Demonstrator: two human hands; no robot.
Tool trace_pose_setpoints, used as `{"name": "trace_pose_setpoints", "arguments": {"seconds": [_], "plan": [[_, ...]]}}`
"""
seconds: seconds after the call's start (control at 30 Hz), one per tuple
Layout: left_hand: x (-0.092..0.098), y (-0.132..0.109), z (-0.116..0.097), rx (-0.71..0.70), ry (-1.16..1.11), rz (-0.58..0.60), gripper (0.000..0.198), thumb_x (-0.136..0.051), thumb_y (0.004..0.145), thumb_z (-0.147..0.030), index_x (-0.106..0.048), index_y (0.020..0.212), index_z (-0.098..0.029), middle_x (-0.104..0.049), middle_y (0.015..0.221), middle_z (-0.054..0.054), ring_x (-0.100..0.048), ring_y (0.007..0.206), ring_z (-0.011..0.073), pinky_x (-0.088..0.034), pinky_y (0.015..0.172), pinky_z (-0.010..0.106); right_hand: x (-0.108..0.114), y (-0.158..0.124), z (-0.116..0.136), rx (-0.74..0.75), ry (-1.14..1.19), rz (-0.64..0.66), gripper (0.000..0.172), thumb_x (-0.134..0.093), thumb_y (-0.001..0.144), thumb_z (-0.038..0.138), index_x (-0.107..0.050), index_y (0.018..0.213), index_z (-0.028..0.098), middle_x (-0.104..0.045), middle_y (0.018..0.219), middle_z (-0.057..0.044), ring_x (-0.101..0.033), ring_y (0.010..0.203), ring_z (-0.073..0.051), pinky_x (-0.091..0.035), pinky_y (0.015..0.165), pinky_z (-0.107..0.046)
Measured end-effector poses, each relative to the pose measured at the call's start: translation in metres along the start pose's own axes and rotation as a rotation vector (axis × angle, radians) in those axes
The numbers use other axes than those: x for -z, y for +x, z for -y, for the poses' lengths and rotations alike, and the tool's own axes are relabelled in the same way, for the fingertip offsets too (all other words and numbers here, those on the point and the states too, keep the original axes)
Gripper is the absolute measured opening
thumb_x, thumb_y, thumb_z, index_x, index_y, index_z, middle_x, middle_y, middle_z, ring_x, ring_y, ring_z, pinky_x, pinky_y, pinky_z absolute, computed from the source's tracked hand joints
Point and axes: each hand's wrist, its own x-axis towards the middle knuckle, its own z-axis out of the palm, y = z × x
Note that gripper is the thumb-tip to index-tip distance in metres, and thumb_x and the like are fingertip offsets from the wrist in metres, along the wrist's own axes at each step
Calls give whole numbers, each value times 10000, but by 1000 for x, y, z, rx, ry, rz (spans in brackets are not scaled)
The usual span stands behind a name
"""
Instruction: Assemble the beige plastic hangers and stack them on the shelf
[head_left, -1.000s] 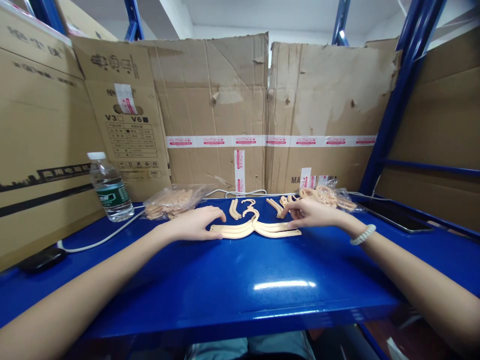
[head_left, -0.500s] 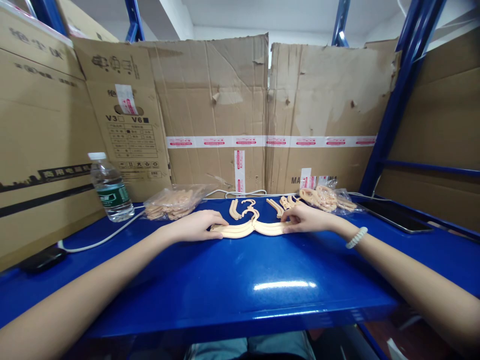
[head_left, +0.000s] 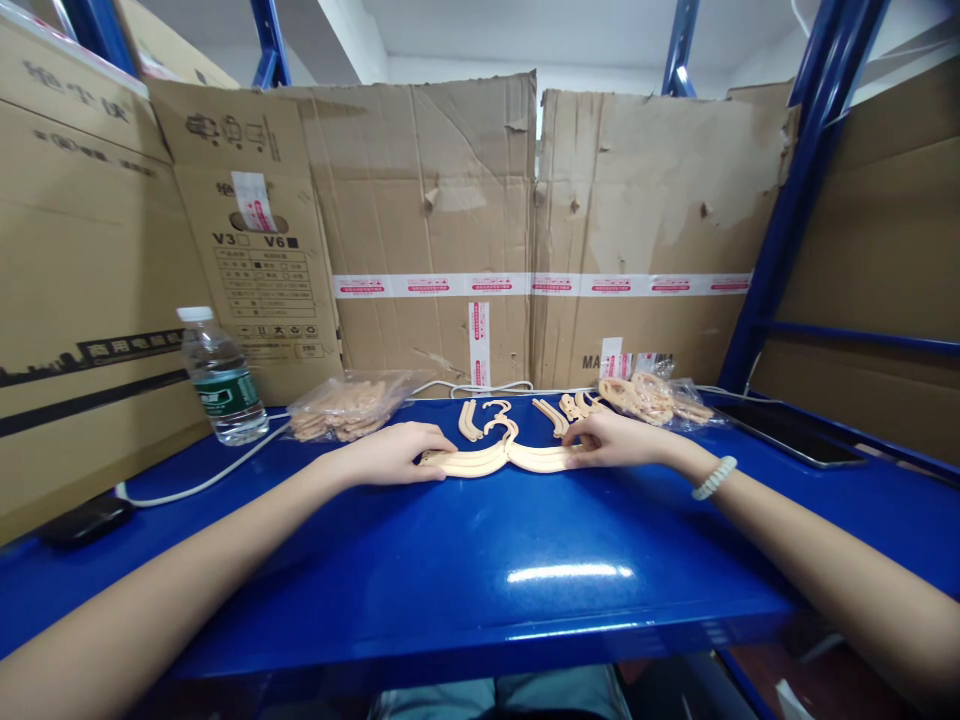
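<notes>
A beige clothes hanger (head_left: 474, 462) lies across the blue table with two curved arms meeting in the middle and a hook on the far side. My left hand (head_left: 394, 453) is closed on the outer end of its left arm, thumb at the near edge and fingers on top. At the opposite end, my right hand (head_left: 619, 438) pinches the right arm, and the fingers cover that tip. Just beyond lies a folded beige hanger (head_left: 471, 420), with a loose-looking hook (head_left: 495, 405) beside it. More slim beige pieces (head_left: 551, 416) rest near my right fingers.
Clear plastic bags of beige parts lie on both sides, one at left (head_left: 349, 405) and one at right (head_left: 645, 397). A water bottle (head_left: 223, 385) and a black object (head_left: 88, 522) stand left. A phone (head_left: 791, 435) lies right. Cardboard sheets (head_left: 427, 220) wall the back; a white cable (head_left: 202, 490) crosses the table.
</notes>
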Motion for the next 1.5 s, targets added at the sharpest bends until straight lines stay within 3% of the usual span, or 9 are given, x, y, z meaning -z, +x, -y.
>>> {"name": "trace_pose_setpoints", "arguments": {"seconds": [0.17, 0.33, 0.47, 0.57, 0.67, 0.9, 1.5], "plan": [[2, -1, -1, 20, -3, -7, 352, -554, 843, -377, -637, 1130, -190, -661, 1087, 76, -607, 972, 220, -435, 823, 288, 3, 0, -11, 30, 8, -66, 424, -523, 846, 505, -707, 957, 140, -650, 724, -58, -532, 598, -155, -333, 526, -253], [4, -1, -2, 37, 1, -2, 377, -561, 837, -395, -627, 1137, -177, -655, 1111, 88, -605, 994, 229, -437, 843, 292, 4, 1, -17, -40, -11, -175, 476, -431, 889, 518, -705, 947, 133, -660, 719, -70, -532, 580, -159, -323, 519, -260], [2, -1, -1, 37, -4, 8, 354, -479, 892, -398, -628, 1129, -181, -657, 1101, 85, -610, 976, 213, -441, 831, 279, 3, 2, -18, -39, -60, -135, 447, -400, 904, 483, -677, 826, 142, -644, 700, -69, -533, 589, -161, -332, 535, -264], [0, -1, 3, 52, -5, -20, 321, -395, 921, -283, -635, 1112, -189, -669, 1092, 72, -615, 978, 195, -442, 846, 271, 1, 2, -20, -35, -102, -114, 408, -381, 912, 410, -617, 704, 150, -610, 659, -62, -519, 578, -154, -330, 529, -262], [-1, -1, 6, 85, 6, -25, 355, -404, 848, -140, -639, 1106, -207, -674, 1117, 48, -615, 1010, 189, -443, 871, 274, 0, 4, -25, -21, -123, -90, 324, -407, 885, 309, -600, 673, 157, -608, 644, -53, -515, 569, -150, -340, 530, -261], [-1, 0, 6, 128, 10, -17, 464, -424, 722, -56, -651, 1091, -221, -689, 1104, 25, -627, 998, 195, -450, 871, 295, -6, 7, -33, 9, -74, -42, 289, -420, 788, 126, -705, 828, 156, -714, 858, -71, -620, 718, -189, -439, 654, -276], [-5, 2, 9, 113, 25, -58, 496, -400, 683, -23, -670, 1046, -227, -702, 1070, -4, -637, 969, 165, -458, 852, 255, -3, 6, -29, -4, -76, -18, 343, -405, 768, 103, -722, 897, 135, -722, 915, -63, -644, 786, -181, -470, 716, -242]]}}
